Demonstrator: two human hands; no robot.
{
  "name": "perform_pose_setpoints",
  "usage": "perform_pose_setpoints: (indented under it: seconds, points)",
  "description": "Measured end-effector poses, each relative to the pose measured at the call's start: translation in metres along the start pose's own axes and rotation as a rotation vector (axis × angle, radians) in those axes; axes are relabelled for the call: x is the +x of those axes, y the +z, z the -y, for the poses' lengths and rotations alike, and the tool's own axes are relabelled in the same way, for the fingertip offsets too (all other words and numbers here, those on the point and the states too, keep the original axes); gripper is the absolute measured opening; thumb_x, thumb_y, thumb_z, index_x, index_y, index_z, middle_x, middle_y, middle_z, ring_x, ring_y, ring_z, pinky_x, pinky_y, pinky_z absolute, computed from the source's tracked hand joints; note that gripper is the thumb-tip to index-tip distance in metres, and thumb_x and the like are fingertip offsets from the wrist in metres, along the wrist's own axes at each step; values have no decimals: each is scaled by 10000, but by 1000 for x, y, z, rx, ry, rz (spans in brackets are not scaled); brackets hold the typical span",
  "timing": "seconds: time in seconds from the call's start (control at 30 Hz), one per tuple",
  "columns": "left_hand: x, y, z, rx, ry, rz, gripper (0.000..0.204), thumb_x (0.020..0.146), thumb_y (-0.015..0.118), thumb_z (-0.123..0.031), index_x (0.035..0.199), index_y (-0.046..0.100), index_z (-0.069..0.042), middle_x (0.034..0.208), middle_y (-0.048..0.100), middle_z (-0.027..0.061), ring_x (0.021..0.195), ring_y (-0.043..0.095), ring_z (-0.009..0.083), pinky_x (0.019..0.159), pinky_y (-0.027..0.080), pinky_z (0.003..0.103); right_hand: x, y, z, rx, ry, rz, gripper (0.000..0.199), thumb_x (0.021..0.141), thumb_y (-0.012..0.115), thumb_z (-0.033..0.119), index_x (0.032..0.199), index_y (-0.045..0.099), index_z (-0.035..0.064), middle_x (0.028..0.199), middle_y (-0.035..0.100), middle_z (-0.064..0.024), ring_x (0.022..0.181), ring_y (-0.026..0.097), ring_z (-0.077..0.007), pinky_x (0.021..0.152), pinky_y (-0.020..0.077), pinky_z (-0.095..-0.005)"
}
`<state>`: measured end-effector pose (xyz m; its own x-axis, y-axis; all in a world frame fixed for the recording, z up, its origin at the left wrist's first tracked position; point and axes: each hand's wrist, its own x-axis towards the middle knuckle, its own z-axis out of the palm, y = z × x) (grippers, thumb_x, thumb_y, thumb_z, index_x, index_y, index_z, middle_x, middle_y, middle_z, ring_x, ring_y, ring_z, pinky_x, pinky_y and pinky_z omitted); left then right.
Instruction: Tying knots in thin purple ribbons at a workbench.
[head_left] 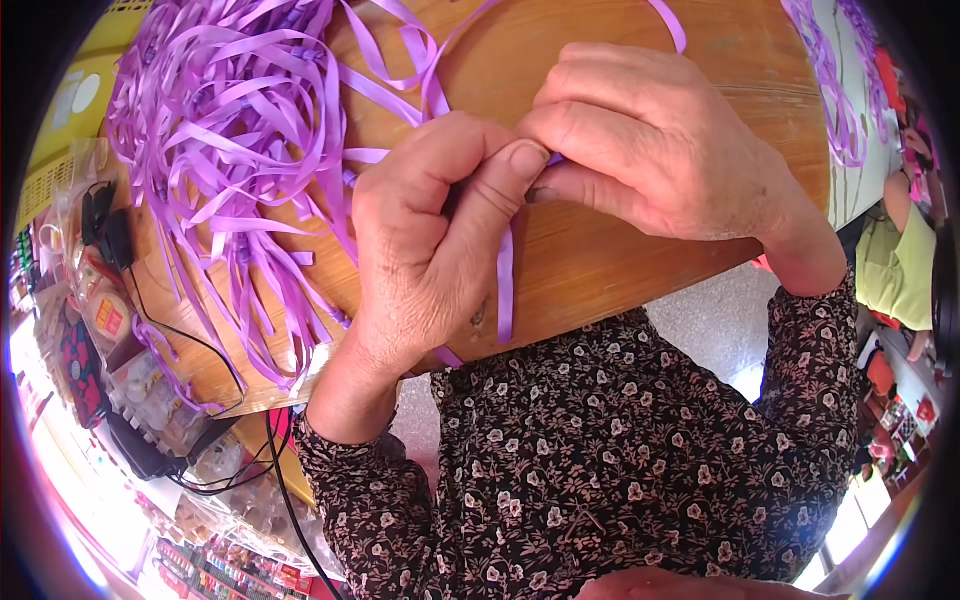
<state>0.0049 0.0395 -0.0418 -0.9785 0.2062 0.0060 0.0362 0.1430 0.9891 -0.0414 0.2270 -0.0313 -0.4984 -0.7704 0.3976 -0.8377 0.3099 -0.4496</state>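
Observation:
Above the front edge of the wooden table, my two hands meet and pinch a purple ribbon (505, 290) between their fingertips. My left hand (430, 220) is closed, its thumb pressed against the forefinger. Closed too, my right hand (650, 150) has curled fingers touching the left thumb tip. One end of the ribbon hangs below the hands, and a bit of darker purple shows between the fingers. What exactly sits at the pinch is hidden. To the left lies a big tangled heap of purple ribbons (235, 130), several with small darker purple pieces on them.
The wooden table (740, 95) carries loose ribbon loops beyond my hands. A yellow crate (75, 110) stands at the far left. Below it are plastic bags and a black cable (190, 335) reaching over the table edge. More purple ribbons (840, 90) hang at the right; a person in yellow-green (897, 265) is beyond.

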Motion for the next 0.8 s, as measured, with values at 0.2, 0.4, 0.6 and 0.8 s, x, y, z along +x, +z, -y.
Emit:
perform_pose_setpoints:
  seconds: [0.2, 0.4, 0.6, 0.8]
  points:
    - [-8, 3, -4, -256, -38, 78, 117, 899, 559, -79, 801, 587, -21, 674, 513, -30, 582, 404, 30, 533, 323, 175, -3, -2, -1, 150, -120, -46, 231, 694, 726, 148, 764, 568, -5, 754, 521, -104, 645, 518, -286, 528, 420, -358]
    - [-14, -2, -9, -426, -110, 215, 138, 885, 575, -132, 794, 569, -29, 658, 517, -7, 562, 427, 56, 518, 329, 201, -3, 0, 2, 401, -97, -72, 228, 721, 724, 165, 755, 587, -14, 679, 514, -88, 557, 452, -220, 462, 347, -321]
    - [-17, 2, -15, -602, -110, 173, 161, 859, 621, -140, 763, 578, -18, 663, 528, 21, 578, 466, 82, 513, 347, 210, 2, -3, 10, 616, -6, -74, 222, 739, 718, 160, 769, 597, -24, 664, 518, -66, 542, 435, -192, 454, 326, -305]
    - [-14, -3, -7, -593, -81, 211, 62, 875, 597, -34, 832, 618, 5, 739, 606, 11, 661, 499, 42, 581, 398, 190, -2, -3, 1, 374, -89, -143, 199, 732, 731, 138, 769, 601, -7, 661, 517, -68, 557, 467, -193, 464, 347, -300]
